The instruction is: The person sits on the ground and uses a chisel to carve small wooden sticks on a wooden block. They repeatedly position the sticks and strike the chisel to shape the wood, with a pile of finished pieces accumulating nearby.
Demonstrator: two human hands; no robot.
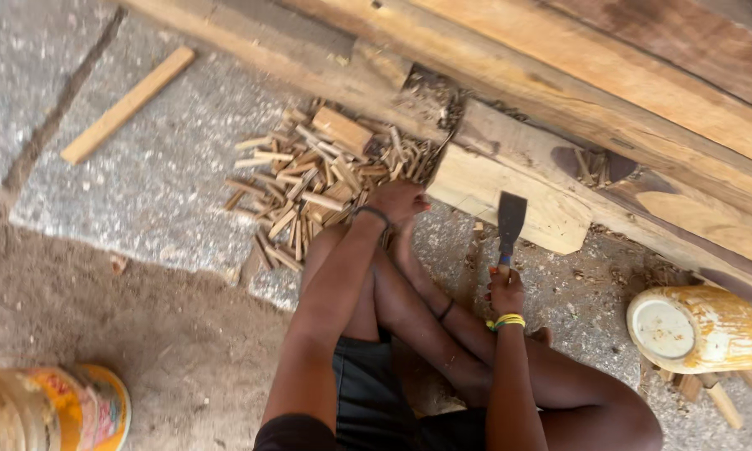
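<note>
Sticks lie in a heap [317, 188] just beyond your left hand [397, 200], and that heap is the clearest sign of how much is already cut: dozens of short, pale, split pieces spread over the stone floor [142, 192], with one thicker block [341, 129] sitting on top at the far side. Your left hand rests at the near edge of the heap, its fingers curled down among the sticks; whether they have closed on one piece you cannot tell from this view.

Your right hand [507, 292] is wrapped tight around the handle of a broad flat blade [511, 219], which points up and away from your knuckles. The blade's edge stands just short of a pale wooden slab [509, 200], which lies directly past your right fingertips and leans against the heavy beams [610, 108] behind it. The slab looks largely whole, with a fresh flat face, so I judge the splitting to be well under way but far from used up: much stock remains.

Off to the right of your right hand lies a yellow-stained can on its side [697, 330], with a few sticks beside it. Well behind your left elbow stands another tin [54, 409], and a single long lath [129, 104] lies apart, far beyond the heap.
</note>
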